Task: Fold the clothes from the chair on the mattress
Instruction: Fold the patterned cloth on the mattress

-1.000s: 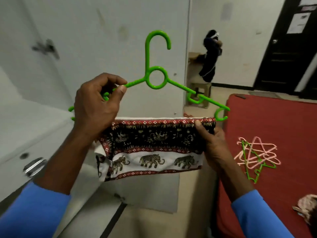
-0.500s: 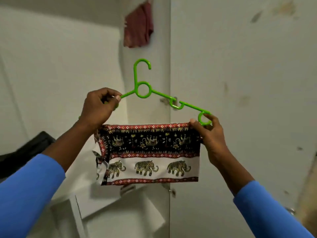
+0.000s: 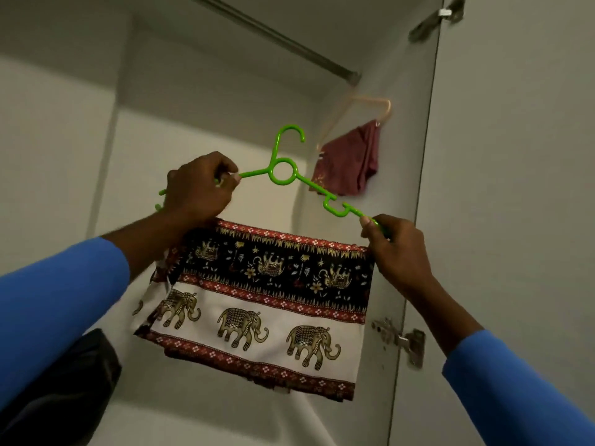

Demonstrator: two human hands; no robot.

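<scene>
A green plastic hanger (image 3: pixel 283 170) is held up inside an open white wardrobe. A folded elephant-print cloth (image 3: pixel 267 304) in black, red and white hangs from the hanger's bar. My left hand (image 3: pixel 198 189) grips the hanger's left arm. My right hand (image 3: pixel 394 247) grips the hanger's right end, by the cloth's top right corner. The hanger's hook points up, below the metal rail (image 3: pixel 277 37) and apart from it.
A maroon garment (image 3: pixel 349 164) hangs on a pale pink hanger (image 3: pixel 360 107) from the rail at the right. The wardrobe door (image 3: pixel 515 188) stands open on the right with hinges (image 3: pixel 402 341). A dark object (image 3: pixel 64 384) lies at the lower left.
The view has swung from the room and red mattress up into the wardrobe. Both hands have raised the hanger with the cloth towards the rail; the right hand has shifted from the cloth onto the hanger's end.
</scene>
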